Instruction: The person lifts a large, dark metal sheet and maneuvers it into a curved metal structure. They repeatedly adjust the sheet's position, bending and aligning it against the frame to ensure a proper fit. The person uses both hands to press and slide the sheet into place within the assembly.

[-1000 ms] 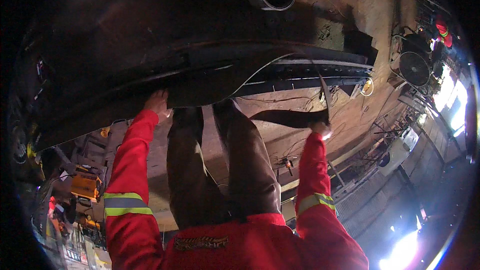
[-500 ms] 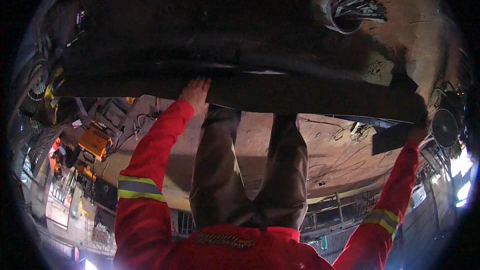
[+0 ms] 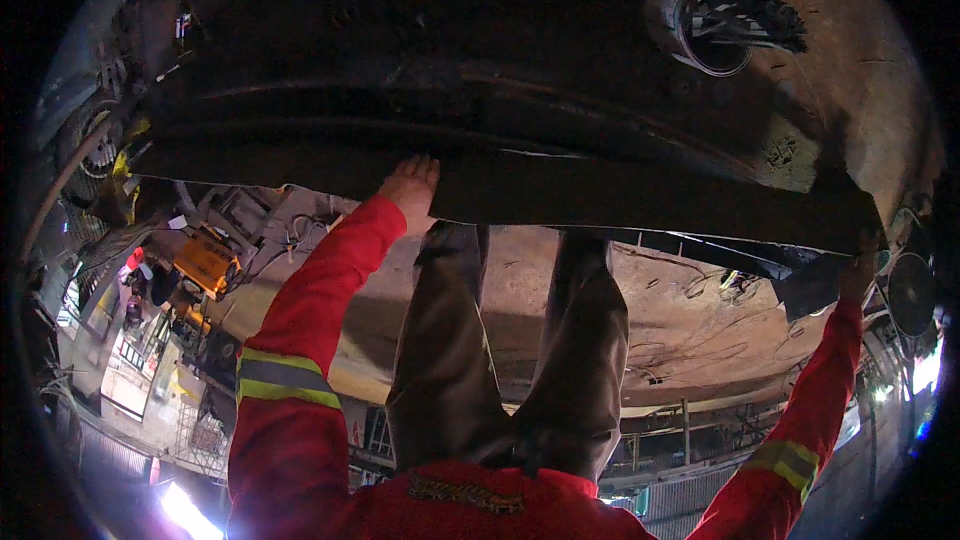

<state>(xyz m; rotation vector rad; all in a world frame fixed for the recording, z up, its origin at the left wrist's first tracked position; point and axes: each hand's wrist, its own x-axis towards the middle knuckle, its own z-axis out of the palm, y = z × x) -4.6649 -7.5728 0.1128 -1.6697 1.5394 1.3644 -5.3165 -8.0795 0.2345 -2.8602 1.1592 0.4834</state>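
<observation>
A long, dark, flexible-looking strip of sheet (image 3: 590,190) stretches across in front of my legs. My left hand (image 3: 412,188) lies on its near edge left of centre, fingers stretched out flat and pointing away from me. At the strip's far right end my right hand (image 3: 858,278) touches the corner with the arm reaching well out. Deep shadow hides the right hand's fingers. A smaller dark flat piece (image 3: 806,292) hangs or lies below the strip near that hand. Both my arms wear red sleeves with reflective bands.
A light metal bucket (image 3: 672,25) full of dark thin strips stands beyond the sheet at upper right. A greenish rough patch (image 3: 792,155) is near the sheet's right end. An orange machine (image 3: 207,262) stands at left. Cables (image 3: 690,280) lie on the brown floor (image 3: 480,280).
The whole view has shifted, so the bucket, strip and hands appear slightly farther right. My left hand stays flat on the strip and my right hand stays at its right end.
</observation>
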